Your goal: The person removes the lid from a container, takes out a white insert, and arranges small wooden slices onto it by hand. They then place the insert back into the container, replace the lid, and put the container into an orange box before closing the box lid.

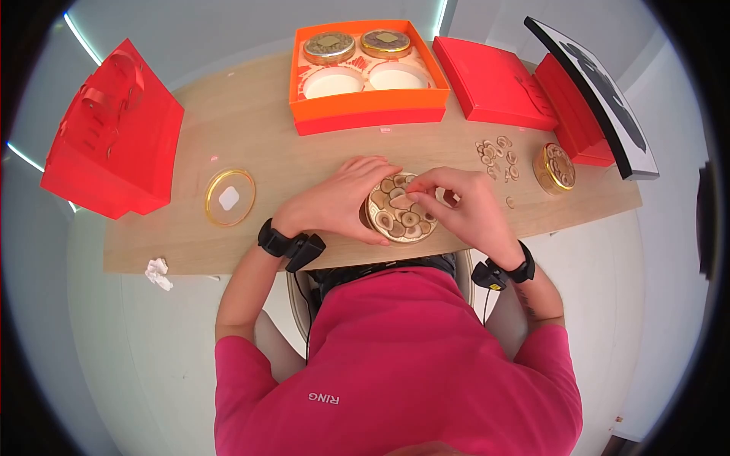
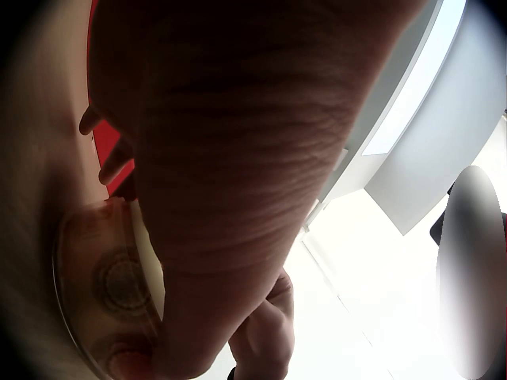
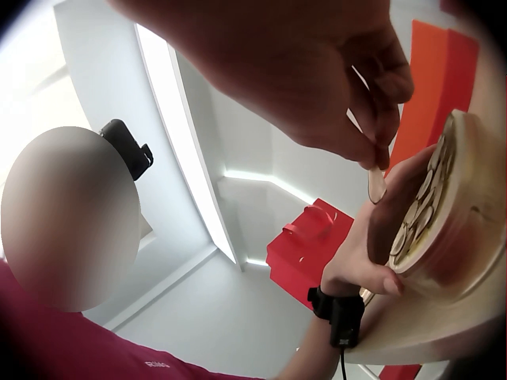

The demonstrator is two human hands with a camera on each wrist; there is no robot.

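A round clear jar (image 3: 467,226) with a gold rim stands near the table's front edge, topped with overlapping dried slices (image 1: 411,220) that have dark edges and pale centres. My left hand (image 1: 334,199) grips the jar from its left side, thumb at the near side and fingers round the far side. Over the jar, my right hand (image 1: 468,207) pinches one thin dried slice (image 3: 376,187) between thumb and fingertips. In the left wrist view, my left hand hides most of the jar.
A gold-rimmed round lid (image 1: 229,214) lies left. Behind are an orange-red box (image 1: 369,119) with two round tins and a red box lid (image 1: 494,83). Loose slices (image 1: 490,156) and another filled jar (image 1: 561,186) are right. A red bag (image 1: 114,144) stands left; crumpled tissue (image 1: 158,273) lies front left.
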